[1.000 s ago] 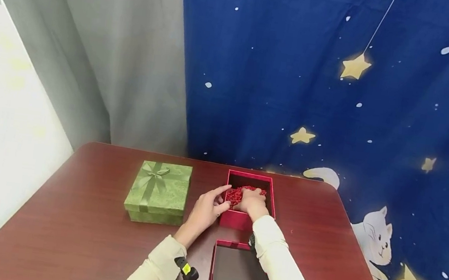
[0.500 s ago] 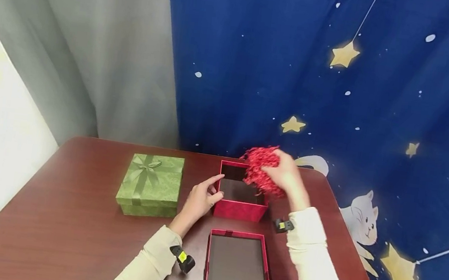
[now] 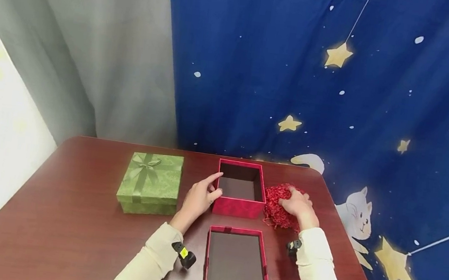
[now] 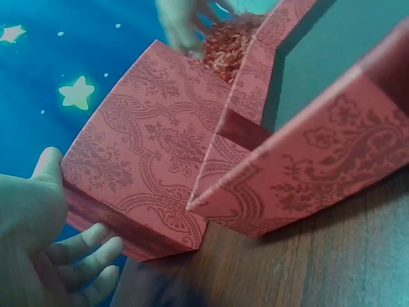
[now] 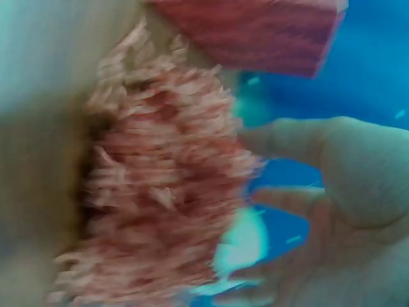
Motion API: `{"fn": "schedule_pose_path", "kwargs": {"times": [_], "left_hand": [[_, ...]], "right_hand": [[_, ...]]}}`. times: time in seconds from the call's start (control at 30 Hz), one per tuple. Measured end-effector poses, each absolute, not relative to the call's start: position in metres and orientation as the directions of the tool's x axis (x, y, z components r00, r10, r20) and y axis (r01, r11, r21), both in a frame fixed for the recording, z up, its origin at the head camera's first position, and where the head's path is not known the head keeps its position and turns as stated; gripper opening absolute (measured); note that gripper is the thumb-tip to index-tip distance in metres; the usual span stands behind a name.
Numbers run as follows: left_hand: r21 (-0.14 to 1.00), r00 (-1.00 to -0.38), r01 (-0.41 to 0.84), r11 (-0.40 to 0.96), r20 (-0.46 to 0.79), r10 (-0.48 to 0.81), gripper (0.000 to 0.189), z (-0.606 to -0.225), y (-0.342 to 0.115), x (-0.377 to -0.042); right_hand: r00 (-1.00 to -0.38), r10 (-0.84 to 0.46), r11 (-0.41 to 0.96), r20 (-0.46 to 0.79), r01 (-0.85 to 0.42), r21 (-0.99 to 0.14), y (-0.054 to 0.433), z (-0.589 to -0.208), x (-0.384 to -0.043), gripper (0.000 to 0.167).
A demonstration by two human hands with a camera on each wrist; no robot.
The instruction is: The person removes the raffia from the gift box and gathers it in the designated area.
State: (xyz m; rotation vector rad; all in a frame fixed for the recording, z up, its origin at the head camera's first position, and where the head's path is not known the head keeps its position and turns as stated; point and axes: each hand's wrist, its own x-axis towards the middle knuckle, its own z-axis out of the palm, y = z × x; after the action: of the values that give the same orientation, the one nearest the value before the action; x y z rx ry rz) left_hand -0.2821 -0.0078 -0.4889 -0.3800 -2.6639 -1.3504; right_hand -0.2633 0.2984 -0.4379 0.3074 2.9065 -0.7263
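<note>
A red patterned gift box (image 3: 238, 207) stands without its lid at the far middle of the table, its dark inside bare. My left hand (image 3: 199, 196) touches the box's left side with index finger and thumb; in the left wrist view the other fingers (image 4: 83, 252) hang relaxed beside its wall. Right of the box, a heap of red shredded paper (image 3: 276, 210) rests on the table. My right hand (image 3: 300, 206) lies against the heap's upper right, and the right wrist view shows its fingers loosely extended at the blurred shreds (image 5: 166, 185).
The red box lid (image 3: 237, 264) lies upturned in front of the box. A green gift box (image 3: 153, 182) with a ribbon bow stands to the left. Behind the dark red table (image 3: 74, 215) hang a grey curtain (image 3: 134, 56) and a blue starry one (image 3: 249, 69).
My right hand has lifted the shredded paper out of the red box and set it down on the table to the right, its fingers now loosened. The left hand has stayed at the box.
</note>
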Motion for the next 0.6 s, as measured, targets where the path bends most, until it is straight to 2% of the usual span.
{"fn": "schedule_pose_path", "kwargs": {"times": [0.13,0.27,0.4,0.5,0.6], "left_hand": [[0.700,-0.925,0.367,0.612,0.344,0.160,0.053,-0.476,-0.014,-0.279],[0.660,-0.855,0.475,0.583,0.502,0.128,0.037,-0.448,-0.028,-0.256],[0.628,-0.797,0.522,0.577,0.600,0.069,0.018,-0.419,-0.069,-0.230],[0.629,-0.811,0.437,0.644,0.585,-0.022,0.020,-0.415,-0.115,-0.227],[0.666,-0.867,0.256,0.701,0.479,-0.139,0.034,-0.425,-0.162,-0.236]], "right_hand": [[-0.981,0.184,0.842,-0.054,0.186,-0.507,0.267,-0.402,-0.272,0.074],[-0.982,0.122,0.787,0.144,0.008,-0.616,0.227,-0.371,-0.277,0.066],[-0.957,0.078,0.695,0.279,-0.148,-0.704,0.180,-0.361,-0.273,0.055],[-0.943,0.065,0.580,0.326,-0.230,-0.782,0.138,-0.365,-0.266,0.047],[-0.952,0.028,0.450,0.304,-0.259,-0.855,0.093,-0.375,-0.261,0.043]]}}
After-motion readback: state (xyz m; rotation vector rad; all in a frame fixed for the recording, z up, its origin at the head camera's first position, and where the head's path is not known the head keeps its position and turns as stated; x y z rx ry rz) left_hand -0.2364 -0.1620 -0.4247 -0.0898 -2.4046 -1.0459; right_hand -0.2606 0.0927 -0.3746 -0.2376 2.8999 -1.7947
